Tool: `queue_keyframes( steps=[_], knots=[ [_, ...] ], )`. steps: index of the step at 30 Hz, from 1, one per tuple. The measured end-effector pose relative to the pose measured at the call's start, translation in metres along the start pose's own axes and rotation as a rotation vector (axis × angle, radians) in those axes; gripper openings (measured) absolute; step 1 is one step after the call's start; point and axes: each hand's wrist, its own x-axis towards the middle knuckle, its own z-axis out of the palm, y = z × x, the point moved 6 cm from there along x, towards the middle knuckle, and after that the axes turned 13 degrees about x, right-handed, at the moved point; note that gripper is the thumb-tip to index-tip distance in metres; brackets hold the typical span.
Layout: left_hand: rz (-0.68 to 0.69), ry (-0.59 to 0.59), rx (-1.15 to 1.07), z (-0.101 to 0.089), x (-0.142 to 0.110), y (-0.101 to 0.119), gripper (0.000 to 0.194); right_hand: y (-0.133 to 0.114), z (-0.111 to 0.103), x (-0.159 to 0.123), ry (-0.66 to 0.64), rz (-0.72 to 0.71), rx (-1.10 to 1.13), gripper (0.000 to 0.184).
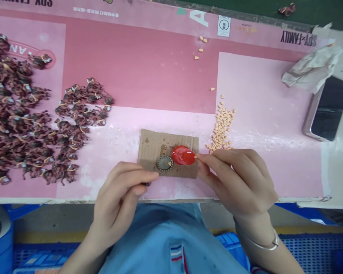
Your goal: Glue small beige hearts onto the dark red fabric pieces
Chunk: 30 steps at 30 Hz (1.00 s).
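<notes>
My right hand (240, 179) is closed in a pinch, its fingertips holding a tiny peach piece against the red blob of glue (183, 155) on a brown cardboard scrap (151, 146). A small round metal cap (165, 163) sits on the cardboard beside the red blob. My left hand (121, 199) is closed around a small dark item that barely shows at its fingertips, just below the cardboard's near edge. A pile of small peach pieces (223, 127) lies just above my right hand.
Heaps of small dark brown figurines (31, 121) cover the left of the pink printed board (148, 68). A phone (327, 110) and crumpled paper (311, 68) lie at the right. A few stray peach pieces (201, 47) sit farther back. Blue crates are below the table edge.
</notes>
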Motion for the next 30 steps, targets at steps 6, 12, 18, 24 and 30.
queue_keyframes(
  steps=[6, 12, 18, 24, 30],
  knots=[
    [-0.074, -0.104, -0.118, 0.012, -0.001, -0.002, 0.039, -0.002, -0.001, 0.005, -0.036, -0.053, 0.001, 0.015],
    [-0.197, -0.084, -0.402, 0.025, -0.003, 0.000, 0.027, 0.001, -0.002, 0.000, -0.078, -0.038, 0.017, 0.016],
    [-0.238, -0.203, -0.560, 0.035, 0.002, 0.012, 0.002, -0.009, -0.007, 0.011, -0.020, 0.092, 0.312, 0.015],
    [-0.272, -0.187, -0.548, 0.036, 0.002, 0.014, 0.005, -0.020, 0.004, 0.009, 0.004, 0.172, 0.417, 0.013],
    [-0.275, -0.141, -0.545, 0.040, -0.002, 0.013, 0.006, -0.030, 0.005, 0.001, 0.047, 0.166, 0.349, 0.011]
  ],
)
